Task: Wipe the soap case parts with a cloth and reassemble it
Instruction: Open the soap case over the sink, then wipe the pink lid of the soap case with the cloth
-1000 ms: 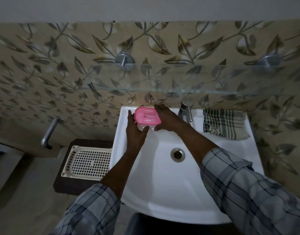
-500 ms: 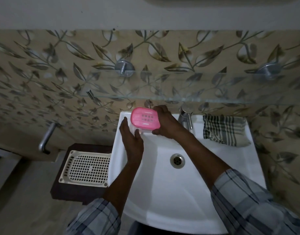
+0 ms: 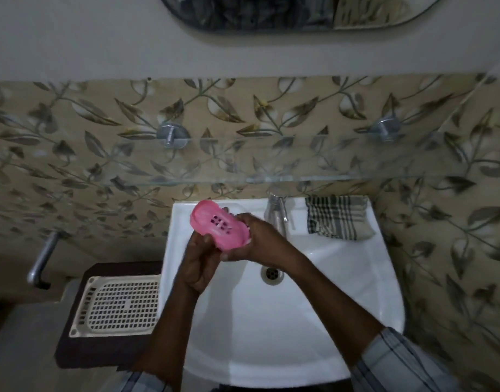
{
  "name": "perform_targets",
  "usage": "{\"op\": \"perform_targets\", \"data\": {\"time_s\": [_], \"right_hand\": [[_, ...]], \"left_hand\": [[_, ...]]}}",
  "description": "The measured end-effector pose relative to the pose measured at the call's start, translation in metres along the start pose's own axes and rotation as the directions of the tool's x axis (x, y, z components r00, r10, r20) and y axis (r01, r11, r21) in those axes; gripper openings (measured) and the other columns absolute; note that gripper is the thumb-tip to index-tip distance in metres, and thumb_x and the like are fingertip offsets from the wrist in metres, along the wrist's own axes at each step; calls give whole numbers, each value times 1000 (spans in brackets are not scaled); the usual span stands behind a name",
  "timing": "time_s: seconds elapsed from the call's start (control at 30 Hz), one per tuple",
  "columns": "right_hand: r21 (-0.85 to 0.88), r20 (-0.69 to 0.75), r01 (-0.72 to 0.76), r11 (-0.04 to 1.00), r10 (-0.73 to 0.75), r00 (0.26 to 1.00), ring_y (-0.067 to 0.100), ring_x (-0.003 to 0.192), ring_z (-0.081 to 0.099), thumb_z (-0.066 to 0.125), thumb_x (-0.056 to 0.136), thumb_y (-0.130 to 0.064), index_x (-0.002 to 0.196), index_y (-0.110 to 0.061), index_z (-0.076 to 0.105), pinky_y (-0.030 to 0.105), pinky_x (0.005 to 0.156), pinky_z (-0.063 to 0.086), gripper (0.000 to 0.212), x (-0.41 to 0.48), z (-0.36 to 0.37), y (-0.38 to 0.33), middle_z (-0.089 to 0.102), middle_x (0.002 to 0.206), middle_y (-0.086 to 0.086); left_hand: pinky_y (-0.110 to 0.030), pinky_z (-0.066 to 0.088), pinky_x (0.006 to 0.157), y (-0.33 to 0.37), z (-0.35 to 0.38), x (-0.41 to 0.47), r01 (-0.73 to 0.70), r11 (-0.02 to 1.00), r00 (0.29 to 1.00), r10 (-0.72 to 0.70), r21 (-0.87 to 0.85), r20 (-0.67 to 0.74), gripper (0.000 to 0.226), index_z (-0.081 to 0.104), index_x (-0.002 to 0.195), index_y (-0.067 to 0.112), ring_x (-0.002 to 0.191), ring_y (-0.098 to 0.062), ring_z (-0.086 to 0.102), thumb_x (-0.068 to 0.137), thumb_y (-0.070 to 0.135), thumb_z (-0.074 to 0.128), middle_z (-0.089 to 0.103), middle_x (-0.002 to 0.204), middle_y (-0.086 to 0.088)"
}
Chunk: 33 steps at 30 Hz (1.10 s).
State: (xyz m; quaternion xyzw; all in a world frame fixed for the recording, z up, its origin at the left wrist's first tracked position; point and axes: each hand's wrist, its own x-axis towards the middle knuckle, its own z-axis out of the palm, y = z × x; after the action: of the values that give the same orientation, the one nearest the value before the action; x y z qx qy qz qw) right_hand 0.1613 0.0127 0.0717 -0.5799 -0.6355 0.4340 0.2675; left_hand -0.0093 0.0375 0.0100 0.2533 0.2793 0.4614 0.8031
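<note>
A pink soap case with small drain slots is held tilted over the back left of the white sink. My right hand grips its right end, fingers curled round the edge. My left hand holds it from below at the near end, thumb against the pink plastic. A folded green-and-white checked cloth lies on the sink's back right rim, apart from both hands.
A chrome tap stands at the back of the sink, just right of my right hand. The drain is under my wrists. A cream perforated tray sits on a dark stool left of the sink. A glass shelf runs above.
Both hands have lifted the pink case off the sink's back left corner and tilted it. My left hand has closed under it, and the view has shifted upward.
</note>
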Motion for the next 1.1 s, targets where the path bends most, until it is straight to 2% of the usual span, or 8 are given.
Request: {"op": "perform_targets", "data": {"time_s": [0.1,0.17,0.3,0.47,0.73,0.87,0.97,1.1], "right_hand": [[88,-51,-37,995,42,998,13,101,68,88,55,-52,136,-32,44,36,83,60,94,-11,-10,0,65,127,0],[225,-329,-4,974,80,941,15,72,71,75,68,-53,109,-27,64,40,66,62,50,-16,-25,10,74,93,2],[-80,-856,-90,993,-22,517,29,66,70,64,86,-30,84,-14,70,42,62,58,17,-35,-73,74,74,73,11],[-493,-402,-418,763,227,887,40,145,25,83,75,-39,149,-4,33,47,118,27,97,-33,-96,165,30,155,24],[-754,-374,-214,621,-137,917,54,107,62,81,70,11,124,-1,66,59,82,57,57,-30,-93,204,63,122,33],[-559,-458,-219,800,-78,886,51,113,60,74,77,10,117,6,67,56,95,48,41,-28,-116,200,65,120,33],[-20,-640,-194,981,136,757,36,111,64,62,90,5,121,2,65,36,99,42,31,-28,-131,186,66,122,26],[746,-514,102,658,471,717,14,86,75,56,88,-2,101,-11,76,25,72,59,25,-48,-124,142,76,106,11]], "left_hand": [[-54,46,108,-4,-8,6,43,972,998,-50,-230,-25,103,32,155,3,142,-38,43,72,25,89,46,153,-21],[-52,47,105,-4,-14,8,71,934,992,-102,-351,-71,56,34,155,4,137,-37,50,104,22,50,55,146,-20],[-52,44,105,-4,-25,11,71,916,978,-141,-394,-151,57,54,143,4,124,-36,64,109,27,14,64,135,-21],[-50,47,105,-11,-23,11,54,957,979,-107,-284,-175,58,34,155,6,116,-33,69,106,36,27,67,131,-18],[-54,49,102,3,4,2,42,955,993,-73,-293,-96,99,45,145,2,112,-42,61,64,38,91,57,136,-26],[-50,48,95,7,6,2,151,944,982,-178,-293,-68,81,53,141,2,108,-39,59,75,44,76,48,146,-24],[-47,54,85,8,5,3,235,931,969,-248,-281,-8,78,49,144,2,104,-37,60,82,50,59,47,147,-24],[-51,55,87,13,-15,7,319,920,948,-315,-228,54,80,47,145,-1,104,-40,63,84,50,49,52,144,-26]]}}
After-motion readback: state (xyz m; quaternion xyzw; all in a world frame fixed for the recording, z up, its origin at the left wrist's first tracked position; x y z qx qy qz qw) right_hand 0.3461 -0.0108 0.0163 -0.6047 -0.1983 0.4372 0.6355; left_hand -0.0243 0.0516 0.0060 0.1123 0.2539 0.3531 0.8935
